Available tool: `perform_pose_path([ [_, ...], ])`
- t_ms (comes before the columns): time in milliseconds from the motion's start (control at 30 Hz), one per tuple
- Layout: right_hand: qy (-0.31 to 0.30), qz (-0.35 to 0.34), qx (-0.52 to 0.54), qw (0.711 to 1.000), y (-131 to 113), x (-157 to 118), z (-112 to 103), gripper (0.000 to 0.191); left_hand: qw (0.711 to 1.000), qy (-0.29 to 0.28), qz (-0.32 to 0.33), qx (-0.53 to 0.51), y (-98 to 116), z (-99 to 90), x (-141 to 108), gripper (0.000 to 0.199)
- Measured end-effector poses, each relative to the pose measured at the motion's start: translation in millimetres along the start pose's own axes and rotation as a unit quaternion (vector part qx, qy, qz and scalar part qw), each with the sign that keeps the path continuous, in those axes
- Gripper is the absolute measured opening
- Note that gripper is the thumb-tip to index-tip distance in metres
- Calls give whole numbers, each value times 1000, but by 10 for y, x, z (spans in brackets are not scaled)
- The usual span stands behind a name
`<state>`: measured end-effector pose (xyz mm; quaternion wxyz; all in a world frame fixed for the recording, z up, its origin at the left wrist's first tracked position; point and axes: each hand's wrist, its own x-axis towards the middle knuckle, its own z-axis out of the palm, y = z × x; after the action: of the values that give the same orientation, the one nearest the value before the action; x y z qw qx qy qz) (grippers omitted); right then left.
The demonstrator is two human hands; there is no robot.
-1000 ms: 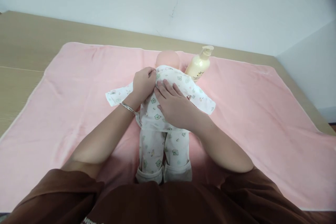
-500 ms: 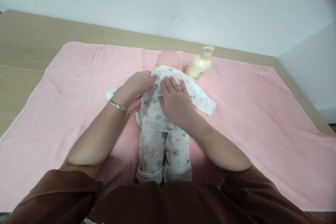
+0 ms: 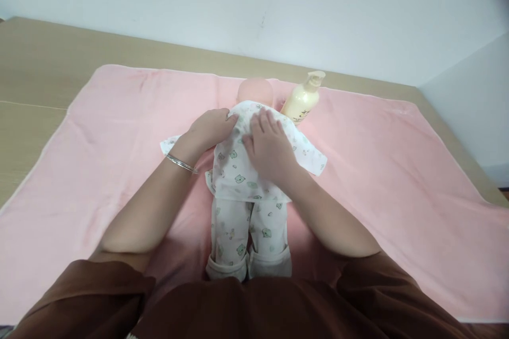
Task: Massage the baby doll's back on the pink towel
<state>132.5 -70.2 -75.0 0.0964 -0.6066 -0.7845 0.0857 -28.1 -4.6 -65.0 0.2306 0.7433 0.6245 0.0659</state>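
Observation:
A baby doll point(image 3: 255, 91) lies stretched out with its head away from me, dressed in a white printed shirt point(image 3: 238, 179) and matching trousers point(image 3: 231, 225). Its face is out of sight. My left hand point(image 3: 214, 124) is closed round the doll's left-side shoulder, thumb on the shirt and the other fingers mostly hidden beneath. On the upper middle of the shirt, my right hand point(image 3: 271, 145) lies flat, fingers stretched out and slightly blurred. One sleeve spreads out to the right; the end of the other shows behind my left wrist.
Under the doll a pink blanket point(image 3: 382, 196) covers most of the wooden table point(image 3: 59, 45). A cream pump bottle point(image 3: 303, 99) leans or stands just right of the doll's head. Behind the table rises a white wall point(image 3: 159, 5).
My right hand has slid slightly up and to the right over the shirt. My left hand keeps its hold in the same place.

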Motion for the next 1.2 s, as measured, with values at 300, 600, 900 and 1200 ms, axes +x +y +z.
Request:
perform_pose_path([
  [300, -5, 83, 78, 993, 215, 262, -28, 75, 1000, 27, 9, 0, 56, 64, -18, 46],
  [600, 30, -49, 10, 998, -101, -32, 94, 60, 994, 67, 79, 31, 62, 158, 49, 41],
  [900, 31, -16, 116, 993, 445, 411, 60, 64, 988, 144, 55, -1, 434, 439, -249, 54],
  [1200, 49, 40, -4, 998, 64, 68, 33, 61, 984, 150, 95, 3, 165, 408, -24, 41],
])
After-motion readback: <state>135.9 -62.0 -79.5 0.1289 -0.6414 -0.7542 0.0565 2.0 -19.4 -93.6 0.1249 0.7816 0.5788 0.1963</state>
